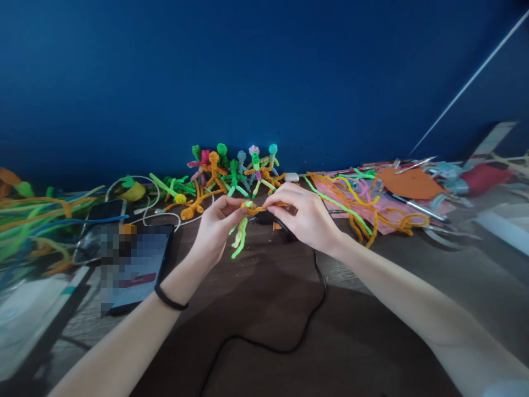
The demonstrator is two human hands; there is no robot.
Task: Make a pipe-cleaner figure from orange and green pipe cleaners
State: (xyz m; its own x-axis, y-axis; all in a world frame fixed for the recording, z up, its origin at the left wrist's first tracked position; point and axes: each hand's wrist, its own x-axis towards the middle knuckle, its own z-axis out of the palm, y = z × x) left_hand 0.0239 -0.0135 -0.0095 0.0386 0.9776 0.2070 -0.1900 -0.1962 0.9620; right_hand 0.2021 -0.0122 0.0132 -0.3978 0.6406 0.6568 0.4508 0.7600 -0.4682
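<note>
Between both hands is a small pipe-cleaner figure [239,238], with pale and bright green strands hanging below and an orange twisted strand running to the right. My left hand [217,223] pinches the figure at its top, where the green and orange parts meet. The fingers of my right hand [303,214] are closed on the orange strand [259,209]. Behind the hands, several finished-looking pipe-cleaner figures [234,173] in green, orange, pink and blue stand against the blue wall.
A tablet [140,270] and a phone [101,226] lie at the left beside loose pipe cleaners [37,220]. On the right are orange strands [403,218], orange paper [411,183], pink sheets [386,220] and scissors [444,231]. A black cable [268,347] crosses the table.
</note>
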